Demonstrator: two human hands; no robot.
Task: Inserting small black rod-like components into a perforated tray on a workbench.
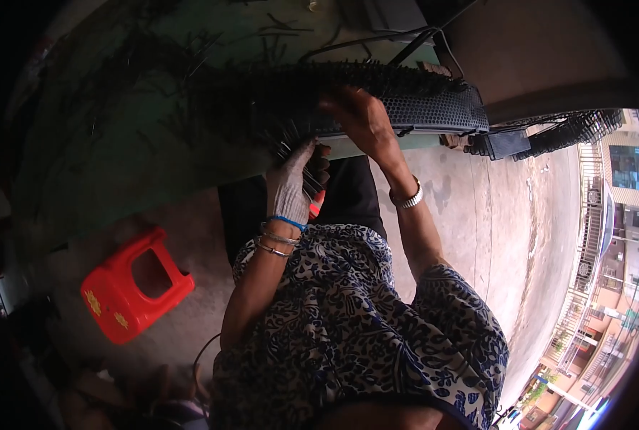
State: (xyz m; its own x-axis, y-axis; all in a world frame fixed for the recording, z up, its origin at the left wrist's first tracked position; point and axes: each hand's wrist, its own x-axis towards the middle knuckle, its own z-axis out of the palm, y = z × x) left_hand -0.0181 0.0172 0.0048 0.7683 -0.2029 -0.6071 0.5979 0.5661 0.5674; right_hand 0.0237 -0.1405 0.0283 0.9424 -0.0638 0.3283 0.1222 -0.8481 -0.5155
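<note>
A pale glove with dark finger parts covers my left hand [291, 177]. It is closed around a bunch of thin dark strips [284, 147], whose pale-glinting ends stick out past the fingers. A small red piece [317, 204] shows beside that palm; what it belongs to is hidden. My right hand [362, 122] is bare, with a light watch-like band at the wrist. It hovers at a long black panel [434, 111] with a honeycomb of holes. Its fingertips are smeared by motion and dark, so their grip is unclear. Dark bristle-like strips line the panel's far edge.
The panel lies along the near edge of a green tabletop [118, 161], where more dark strips [283, 30] are scattered. A red plastic stool [127, 315] lies on the concrete floor [470, 208] at left. Another black bristled piece [574, 134] is at the right.
</note>
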